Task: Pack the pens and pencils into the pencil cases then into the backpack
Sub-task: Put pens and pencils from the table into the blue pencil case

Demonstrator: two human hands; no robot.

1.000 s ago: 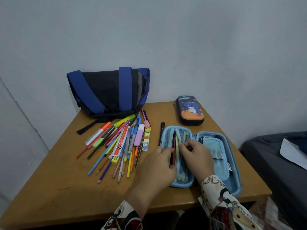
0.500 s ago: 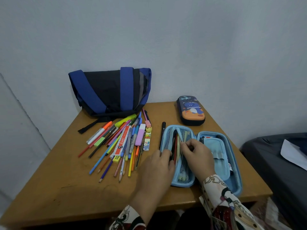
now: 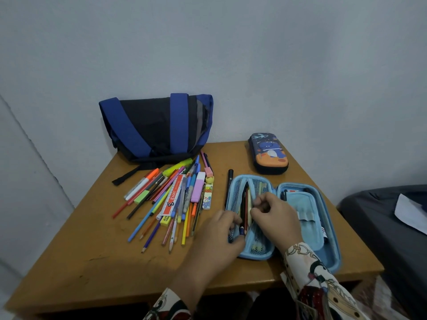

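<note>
Since a second ago the left hand (image 3: pixel 219 229) has slid nearer, gripping pencils in the open case (image 3: pixel 250 215) at lower centre, the right hand (image 3: pixel 272 213) pinching the mesh pocket, while most pens (image 3: pixel 175 199) remain centre-left, backpack (image 3: pixel 157 125) untouched.

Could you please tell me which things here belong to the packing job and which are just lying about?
Part of the job:
open blue pencil case
closed dinosaur pencil case
pile of pens and pencils
black pen
blue backpack

Just lying about:
white paper
</note>
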